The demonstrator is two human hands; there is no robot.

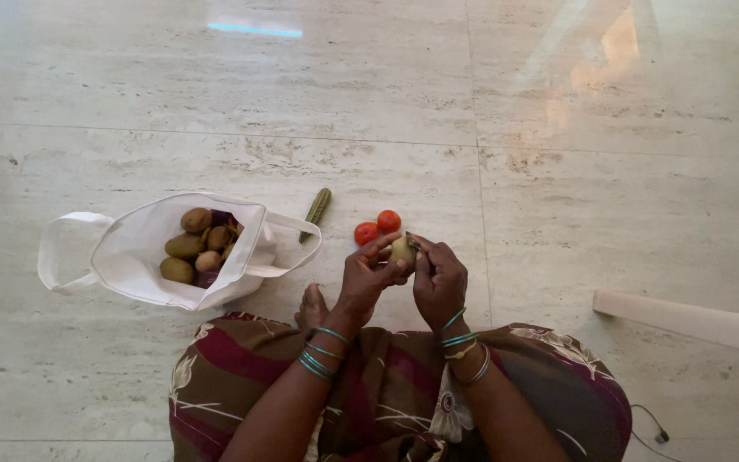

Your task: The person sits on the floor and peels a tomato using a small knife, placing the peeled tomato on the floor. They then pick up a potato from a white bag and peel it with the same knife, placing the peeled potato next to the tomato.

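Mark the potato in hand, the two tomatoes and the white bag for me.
potato [401,250], head view, pale top showing between both hands.
tomatoes [377,228], head view, where the pair meet on the floor.
white bag [130,248], head view, inner left wall.

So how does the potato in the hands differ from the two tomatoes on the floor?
The potato is pale yellowish-brown; the tomatoes are red. The potato is held up between the left hand and right hand, while the tomatoes lie on the floor, side by side. The potato is partly hidden by fingers; the tomatoes show fully. All are small and roundish.
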